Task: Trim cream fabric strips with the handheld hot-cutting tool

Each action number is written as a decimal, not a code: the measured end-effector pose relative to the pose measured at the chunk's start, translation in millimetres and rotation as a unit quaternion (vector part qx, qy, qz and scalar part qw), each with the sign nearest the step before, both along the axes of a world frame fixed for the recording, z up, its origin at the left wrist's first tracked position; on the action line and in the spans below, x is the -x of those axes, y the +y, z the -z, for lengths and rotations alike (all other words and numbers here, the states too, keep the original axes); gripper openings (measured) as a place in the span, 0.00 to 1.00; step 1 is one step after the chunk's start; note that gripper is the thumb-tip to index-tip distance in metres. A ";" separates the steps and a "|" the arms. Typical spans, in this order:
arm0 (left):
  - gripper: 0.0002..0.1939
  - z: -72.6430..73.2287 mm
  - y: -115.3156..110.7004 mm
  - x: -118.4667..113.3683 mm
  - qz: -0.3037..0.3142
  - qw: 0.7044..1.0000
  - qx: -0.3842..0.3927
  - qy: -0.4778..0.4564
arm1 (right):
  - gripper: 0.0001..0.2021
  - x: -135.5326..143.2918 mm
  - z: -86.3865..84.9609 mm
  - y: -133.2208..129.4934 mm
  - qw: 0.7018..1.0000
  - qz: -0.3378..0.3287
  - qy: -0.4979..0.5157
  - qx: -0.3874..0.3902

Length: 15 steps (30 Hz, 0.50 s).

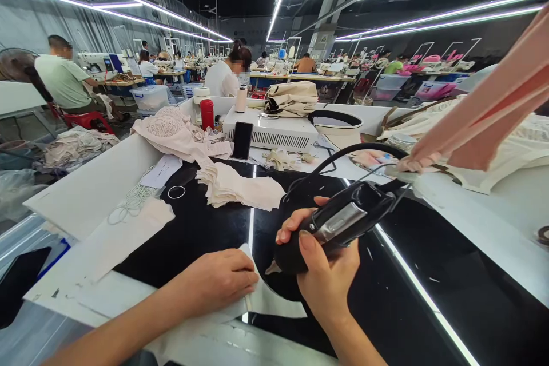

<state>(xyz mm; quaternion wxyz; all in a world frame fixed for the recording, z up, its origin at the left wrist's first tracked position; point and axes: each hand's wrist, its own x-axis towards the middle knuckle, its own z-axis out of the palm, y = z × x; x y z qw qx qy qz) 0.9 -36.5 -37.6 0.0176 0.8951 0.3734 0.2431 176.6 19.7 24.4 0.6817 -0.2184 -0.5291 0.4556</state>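
My right hand [328, 280] is wrapped round a black corded hand tool [338, 223] with a silver panel and a rounded end. It is tilted just above the black board [377, 286]; I cannot tell its exact kind. A thick cable runs from its far end, where a pink cloth strip [484, 103] is tied. To the left, my left hand [225, 280] rests with fingers closed on the edge of a white fabric piece [274, 300], close to the board's front edge. Farther back lies a stack of pale cut fabric pieces [240, 183].
A phone [242, 140] leans against a white box [274, 131]. Nearby stand a red bottle [207, 114] and a thread cone [241, 98]. Lace cups [167, 126], a white ring [176, 192] and loose cord [137, 200] lie left. Co-workers sit at sewing machines beyond.
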 end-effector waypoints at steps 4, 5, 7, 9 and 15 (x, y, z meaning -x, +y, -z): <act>0.09 -5.0 -3.0 0.7 -0.001 1.000 0.000 -0.002 | 0.17 3.7 2.2 -0.9 1.000 -0.006 0.003 -0.008; 0.09 -5.9 -3.7 0.5 -0.003 1.000 0.000 0.002 | 0.17 4.5 3.2 -1.0 1.000 -0.008 0.000 -0.009; 0.08 -6.6 -4.9 0.2 -0.007 1.000 -0.004 0.009 | 0.16 5.8 4.9 -1.3 1.000 -0.013 -0.004 -0.011; 0.07 -5.6 -6.1 0.0 -0.008 1.000 -0.015 0.012 | 0.15 6.8 5.9 -1.7 1.000 -0.017 -0.007 -0.012; 0.09 -3.2 -8.4 0.4 -0.010 0.999 -0.033 0.019 | 0.13 8.6 6.1 -4.1 1.000 -0.009 -0.017 -0.015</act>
